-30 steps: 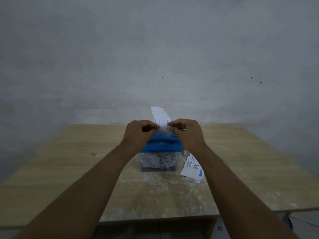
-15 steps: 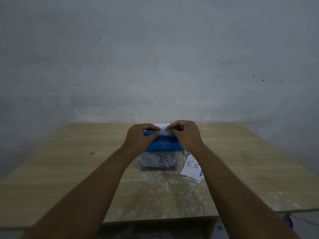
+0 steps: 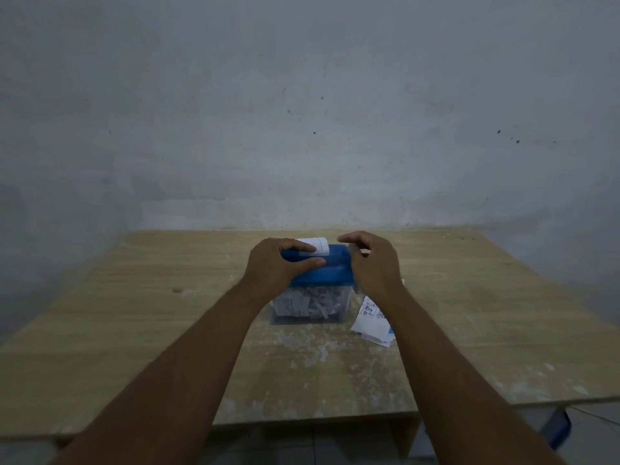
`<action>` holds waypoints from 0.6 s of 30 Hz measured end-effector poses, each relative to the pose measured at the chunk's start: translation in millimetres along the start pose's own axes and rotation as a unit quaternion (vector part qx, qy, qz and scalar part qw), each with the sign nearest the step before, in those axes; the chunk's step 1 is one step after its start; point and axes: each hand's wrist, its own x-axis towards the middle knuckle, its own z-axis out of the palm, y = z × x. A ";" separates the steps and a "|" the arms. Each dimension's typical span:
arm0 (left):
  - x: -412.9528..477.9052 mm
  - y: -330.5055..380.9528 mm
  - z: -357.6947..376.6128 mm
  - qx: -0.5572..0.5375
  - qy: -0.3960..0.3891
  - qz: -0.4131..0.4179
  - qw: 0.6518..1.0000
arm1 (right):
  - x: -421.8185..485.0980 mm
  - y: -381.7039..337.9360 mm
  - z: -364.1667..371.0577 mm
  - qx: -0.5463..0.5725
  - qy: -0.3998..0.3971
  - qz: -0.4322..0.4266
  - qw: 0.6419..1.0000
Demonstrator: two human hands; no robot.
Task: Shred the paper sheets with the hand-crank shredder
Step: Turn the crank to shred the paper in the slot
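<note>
Head view: a person's two bare forearms reach across a pale wooden bench [image 3: 134, 297] to a hand-crank shredder [image 3: 332, 271] that stands near the middle of the bench, in front of a grey, speckled wall [image 3: 302, 95]. The left hand [image 3: 278, 266] grips the left end of the shredder's blue lid, thumb laid along its front edge and fingers [image 3: 302, 245] curled over the top. There they touch a lined paper sheet [image 3: 313, 245] that sticks up a short way from the top of the lid. The right hand [image 3: 372, 263] is at the lid's right end, its fingers [image 3: 355, 237] loosely curled and motion-blurred; whether they hold anything cannot be told. Below the lid, the clear bin [image 3: 278, 318] is packed with paper shreds [image 3: 312, 303]. A small stack of printed sheets [image 3: 370, 322] lies on the bench just right of the shredder, partly hidden by the right forearm. White dust marks the bench in front of the bin.
</note>
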 end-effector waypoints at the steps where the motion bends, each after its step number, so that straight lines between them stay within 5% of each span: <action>1: -0.3 -0.4 0.0 -0.001 0.000 0.001 1.000 | -6.5 6.8 -0.9 0.009 0.015 0.020 1.000; 9: -2.1 -1.8 2.3 -0.021 0.005 -0.004 1.000 | -48.2 52.4 -0.4 -0.057 -0.040 0.161 0.984; 18: -3.8 -1.9 6.7 -0.044 0.020 -0.007 0.999 | -68.1 34.0 -15.7 0.050 0.039 0.184 0.981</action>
